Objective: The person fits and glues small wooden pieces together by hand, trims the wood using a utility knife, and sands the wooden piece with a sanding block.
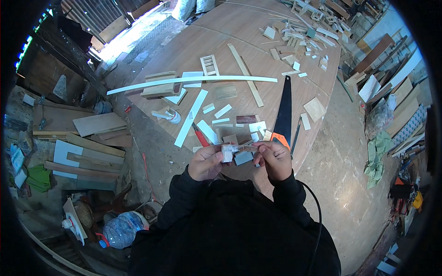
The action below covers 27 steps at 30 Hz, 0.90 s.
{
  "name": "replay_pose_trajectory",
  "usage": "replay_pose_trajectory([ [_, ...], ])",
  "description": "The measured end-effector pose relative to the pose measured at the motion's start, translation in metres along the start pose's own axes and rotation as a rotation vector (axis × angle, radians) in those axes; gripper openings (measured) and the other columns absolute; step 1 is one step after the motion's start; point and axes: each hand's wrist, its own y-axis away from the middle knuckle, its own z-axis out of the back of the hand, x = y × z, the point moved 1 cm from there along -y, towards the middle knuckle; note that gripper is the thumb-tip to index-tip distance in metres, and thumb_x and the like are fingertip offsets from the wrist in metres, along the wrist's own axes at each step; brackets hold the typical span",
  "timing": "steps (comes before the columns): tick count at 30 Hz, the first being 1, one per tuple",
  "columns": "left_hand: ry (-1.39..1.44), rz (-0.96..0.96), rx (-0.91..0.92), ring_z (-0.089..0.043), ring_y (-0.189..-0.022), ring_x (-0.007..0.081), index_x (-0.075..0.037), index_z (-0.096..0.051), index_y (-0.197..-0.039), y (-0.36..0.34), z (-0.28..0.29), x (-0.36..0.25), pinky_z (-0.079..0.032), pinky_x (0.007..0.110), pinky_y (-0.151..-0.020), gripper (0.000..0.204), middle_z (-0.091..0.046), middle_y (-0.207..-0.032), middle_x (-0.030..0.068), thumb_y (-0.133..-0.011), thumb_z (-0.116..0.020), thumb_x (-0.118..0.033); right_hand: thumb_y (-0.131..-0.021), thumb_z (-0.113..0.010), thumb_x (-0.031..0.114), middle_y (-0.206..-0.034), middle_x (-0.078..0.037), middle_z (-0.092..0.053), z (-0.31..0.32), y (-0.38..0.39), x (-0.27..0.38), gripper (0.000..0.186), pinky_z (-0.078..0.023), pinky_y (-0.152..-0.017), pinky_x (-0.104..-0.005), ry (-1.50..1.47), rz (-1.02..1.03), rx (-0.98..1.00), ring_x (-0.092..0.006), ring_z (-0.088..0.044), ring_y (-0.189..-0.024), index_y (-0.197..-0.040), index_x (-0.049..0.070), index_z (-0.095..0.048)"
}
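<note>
My left hand (206, 163) is closed on a small white wooden block (227, 153), held up in front of my chest. A thin brown stick (248, 148) is pinched in my right hand (275, 160), its pale end against the top of the block. Whether that end has bristles is too small to tell. Just beyond my hands lie a hand saw (283, 108) with an orange handle, a red-handled tool (200, 135) and several small white offcuts (223, 111). To the left stands a white tub (172, 116) with something laid across its top.
A long white strip (193, 81) crosses the wooden table (184, 50) over a wooden box piece (159, 85). Scrap wood (299, 39) is heaped at the far right. Boards (87, 158) and a large water bottle (122, 229) are on the left; a cable (317, 207) runs by my right arm.
</note>
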Motion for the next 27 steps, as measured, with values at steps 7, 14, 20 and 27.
replay_pose_trajectory([
  [7,0.066,0.043,-0.045,-0.055,-0.102,0.0246,0.01,-0.048,-0.126,0.0,-0.004,0.0,-0.042,0.039,-0.092,0.055,-0.056,-0.116,0.0165,-0.091,-0.061,-0.031,-0.096,-0.054,0.017,-0.075,-0.008,-0.066,0.011,0.003,-0.001,0.025,-0.043,-0.057,-0.022,-0.031,-0.019,0.092,-0.0112,-0.061,-0.064,-0.105,-0.002,-0.066],
  [14,0.083,0.038,-0.018,-0.054,-0.103,0.0233,0.007,-0.048,-0.126,-0.002,-0.005,0.001,-0.042,0.04,-0.093,0.051,-0.059,-0.113,0.0124,-0.092,-0.059,-0.029,-0.095,-0.054,0.013,-0.077,-0.009,-0.067,0.004,-0.001,0.001,0.024,-0.044,-0.06,-0.0218,0.029,0.013,-0.002,-0.0103,-0.06,-0.067,-0.108,-0.003,-0.066],
  [20,0.137,0.005,-0.033,-0.055,-0.097,0.019,0.007,-0.049,-0.127,-0.005,-0.013,-0.002,-0.045,0.035,-0.083,0.046,-0.058,-0.112,0.0112,-0.095,-0.054,-0.025,-0.092,-0.056,0.005,-0.084,-0.01,-0.07,0.01,0.004,0.003,0.02,-0.047,-0.064,-0.0224,0.018,0.102,0.021,-0.0108,-0.062,-0.072,-0.108,-0.002,-0.067],
  [27,0.131,0.019,-0.094,-0.055,-0.094,0.0188,0.006,-0.049,-0.129,-0.005,-0.013,-0.004,-0.045,0.034,-0.083,0.049,-0.058,-0.106,0.0092,-0.094,-0.057,-0.028,-0.086,-0.061,-0.002,-0.089,-0.009,-0.071,0.014,0.005,0.01,0.02,-0.05,-0.069,-0.0252,0.37,0.385,0.098,-0.0138,-0.065,-0.077,-0.105,-0.001,-0.068],
])
